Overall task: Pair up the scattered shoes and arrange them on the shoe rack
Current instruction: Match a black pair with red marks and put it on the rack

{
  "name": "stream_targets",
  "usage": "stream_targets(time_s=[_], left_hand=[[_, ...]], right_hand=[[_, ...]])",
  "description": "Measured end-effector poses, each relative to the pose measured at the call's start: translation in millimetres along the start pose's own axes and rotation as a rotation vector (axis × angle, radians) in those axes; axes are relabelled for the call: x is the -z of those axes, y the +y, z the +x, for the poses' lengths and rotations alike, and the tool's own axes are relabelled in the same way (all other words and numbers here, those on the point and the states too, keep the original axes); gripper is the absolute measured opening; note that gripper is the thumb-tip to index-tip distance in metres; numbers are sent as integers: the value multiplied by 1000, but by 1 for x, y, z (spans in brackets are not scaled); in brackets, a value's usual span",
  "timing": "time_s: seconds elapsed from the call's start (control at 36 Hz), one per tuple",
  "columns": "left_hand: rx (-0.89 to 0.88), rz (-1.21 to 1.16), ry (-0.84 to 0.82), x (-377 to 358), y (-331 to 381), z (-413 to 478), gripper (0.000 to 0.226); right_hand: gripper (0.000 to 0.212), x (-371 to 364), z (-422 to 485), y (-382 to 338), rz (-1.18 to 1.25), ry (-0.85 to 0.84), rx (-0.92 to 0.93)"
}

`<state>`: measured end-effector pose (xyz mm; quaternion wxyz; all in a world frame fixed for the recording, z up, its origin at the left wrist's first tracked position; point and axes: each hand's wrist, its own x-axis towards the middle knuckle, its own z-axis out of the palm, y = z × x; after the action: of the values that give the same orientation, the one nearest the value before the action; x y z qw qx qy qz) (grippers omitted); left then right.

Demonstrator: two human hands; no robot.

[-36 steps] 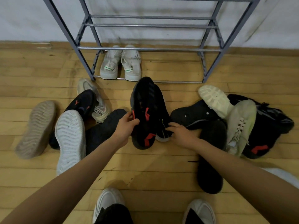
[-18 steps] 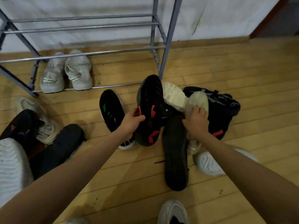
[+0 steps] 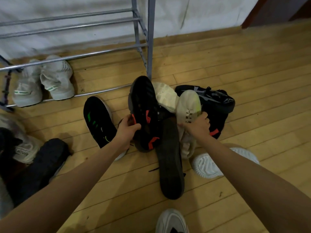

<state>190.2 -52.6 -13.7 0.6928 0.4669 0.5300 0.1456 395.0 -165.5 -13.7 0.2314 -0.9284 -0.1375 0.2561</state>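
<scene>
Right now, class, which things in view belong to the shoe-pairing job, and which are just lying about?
Job: shoe rack, pale pair on it, red-marked black shoe in left hand, cream shoe in right hand, green-marked black shoe.
Not job: worn shoe on foot, wall, door.

Yellowish wooden plank floor, dim warm light. White wall behind, scuffed. Wooden skirting along its base. Dark brown panel top right.

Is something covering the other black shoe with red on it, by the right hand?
Yes. A cream shoe lies over that black-and-red shoe, and the right hand grips the cream shoe.
</scene>
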Motion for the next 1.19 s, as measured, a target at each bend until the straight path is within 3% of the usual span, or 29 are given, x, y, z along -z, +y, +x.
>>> stream_targets(time_s=[0.08, 0.19, 0.42, 0.53, 0.64, 0.83, 1.11, 1.19], left_hand=[[-19, 5, 18, -2, -1, -3, 60], [-40, -34, 11, -5, 2, -12, 56], [-98, -152, 99, 11, 3, -28, 51], [-129, -175, 185, 27, 7, -32, 55], [-116, -188, 231, 43, 7, -35, 52], [-142, -156, 302, 59, 0, -43, 56], [-302, -16, 253, 48, 18, -63, 46], [-295, -27, 214, 43, 22, -69, 46]], right_hand=[[77, 5, 2, -2, 95, 41, 24], [42, 5, -13, -11, 121, 69, 260], [44, 0, -35, -48, 149, 125, 518], [23, -15, -39, -78, 255, 66, 484], [15, -37, -33, -103, 250, -11, 367], [24, -48, -26, -102, 30, -143, 314], [36, -20, -32, -61, 36, -497, 425], [38, -10, -35, -51, 21, -506, 439]])
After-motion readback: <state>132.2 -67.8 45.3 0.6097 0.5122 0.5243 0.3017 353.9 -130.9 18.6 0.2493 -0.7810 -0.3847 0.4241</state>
